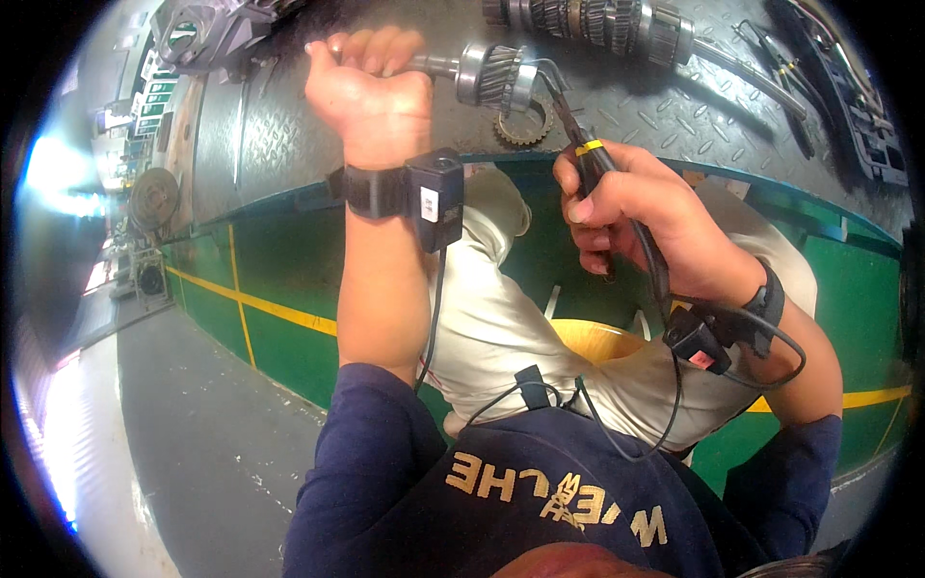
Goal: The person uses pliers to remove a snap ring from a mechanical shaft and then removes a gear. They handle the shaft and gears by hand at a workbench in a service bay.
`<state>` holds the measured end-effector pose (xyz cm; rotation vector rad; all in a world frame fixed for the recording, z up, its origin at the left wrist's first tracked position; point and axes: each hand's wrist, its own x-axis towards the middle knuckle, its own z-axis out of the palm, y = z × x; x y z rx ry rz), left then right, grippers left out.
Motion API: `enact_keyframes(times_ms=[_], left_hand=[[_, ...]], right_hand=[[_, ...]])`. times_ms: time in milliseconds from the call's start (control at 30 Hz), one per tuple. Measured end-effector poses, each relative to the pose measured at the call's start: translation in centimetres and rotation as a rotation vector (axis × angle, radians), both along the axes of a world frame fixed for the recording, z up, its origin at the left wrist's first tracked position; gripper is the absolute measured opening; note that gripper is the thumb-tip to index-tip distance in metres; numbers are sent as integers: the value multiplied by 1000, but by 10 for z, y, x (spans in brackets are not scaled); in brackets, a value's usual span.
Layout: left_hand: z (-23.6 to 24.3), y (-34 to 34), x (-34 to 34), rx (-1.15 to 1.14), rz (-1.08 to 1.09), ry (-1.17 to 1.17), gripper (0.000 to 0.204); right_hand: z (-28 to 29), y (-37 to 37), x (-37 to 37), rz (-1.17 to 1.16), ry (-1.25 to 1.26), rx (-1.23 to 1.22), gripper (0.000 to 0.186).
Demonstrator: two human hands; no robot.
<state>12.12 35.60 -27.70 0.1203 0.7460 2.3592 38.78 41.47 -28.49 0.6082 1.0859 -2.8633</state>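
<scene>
My left hand [371,91] is wrapped round the thin end of a steel gear shaft [487,77] and holds it level over the metal bench. A helical gear and a smooth collar sit on the shaft's right part. In my right hand [646,207] are circlip pliers [578,135] with dark handles and a yellow band. Their bent tips reach the shaft's right end; whether they grip a ring there is too small to tell. Just below the gear, a toothed ring [525,125] lies on the bench.
A larger gear shaft [607,24] lies at the far side, its long end pointing right. At the far left stands a cast metal housing [207,34]. An open tool case [858,106] is at right. Cables [674,414] from my wrist devices hang across my lap.
</scene>
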Motion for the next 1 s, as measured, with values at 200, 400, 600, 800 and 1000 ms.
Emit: enact_keyframes(times_ms=[200,400,600,800,1000], left_hand=[[-45,-23,-57,-365,-27,1078,41],[-9,-36,1,-880,113,1087,13],[-6,-38,0,-680,75,864,12],[0,-35,7,-615,6,956,11],[-5,-33,-3,-528,-131,989,24]], right_hand=[[2,-6,4,-36,179,586,24],[8,-4,10,-20,191,688,40],[13,-10,7,-1,220,777,31],[10,-12,0,19,239,841,32],[10,-14,-1,38,248,722,30]])
